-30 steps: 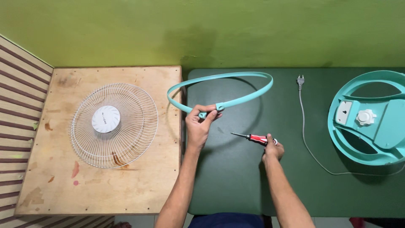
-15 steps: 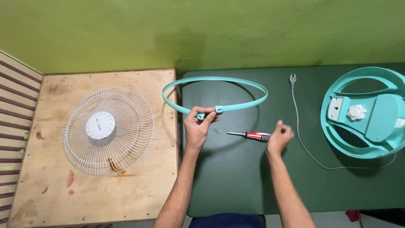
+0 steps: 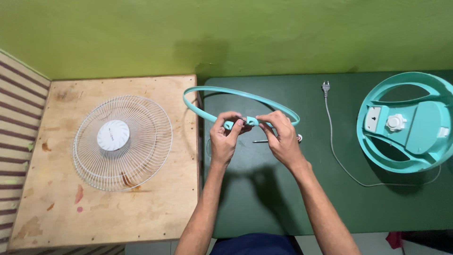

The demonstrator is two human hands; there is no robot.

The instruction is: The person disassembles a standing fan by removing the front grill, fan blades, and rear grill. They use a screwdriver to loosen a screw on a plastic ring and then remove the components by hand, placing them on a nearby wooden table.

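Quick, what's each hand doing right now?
Left hand: closed on the teal ring at its clasp.
Right hand: fingers pinching the same clasp.

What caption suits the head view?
Both hands, left and right, hold a teal ring above a screwdriver.

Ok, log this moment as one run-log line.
left hand: grips teal plastic fan-guard ring at clasp | right hand: pinches same clasp | red-handled screwdriver: on green table, under right hand
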